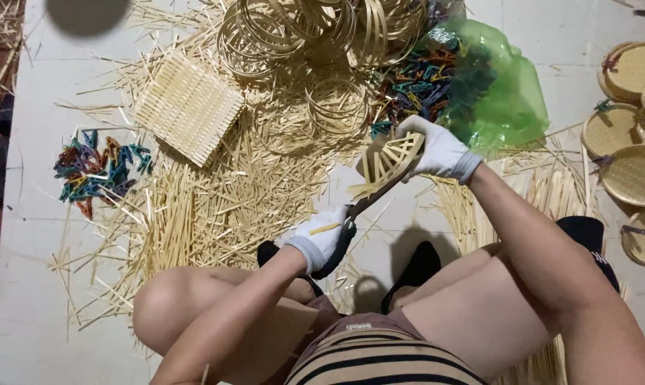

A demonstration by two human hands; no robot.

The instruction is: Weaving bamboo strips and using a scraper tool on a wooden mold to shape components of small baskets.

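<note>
Bamboo basket: half-woven, tilted, held above the floor amid scattered bamboo strips.
Right hand: gloved grip clamped on basket rim.
Left hand: gloved grip closed around a dark-handled tool.

Bare floor left; bamboo sticks crowd ahead.

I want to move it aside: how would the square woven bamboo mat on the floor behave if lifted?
The square mat is probably light, being thin slats. It lies flat with straight edges, so likely fairly stiff. Loose slat ends might snag the scattered sticks.
</note>
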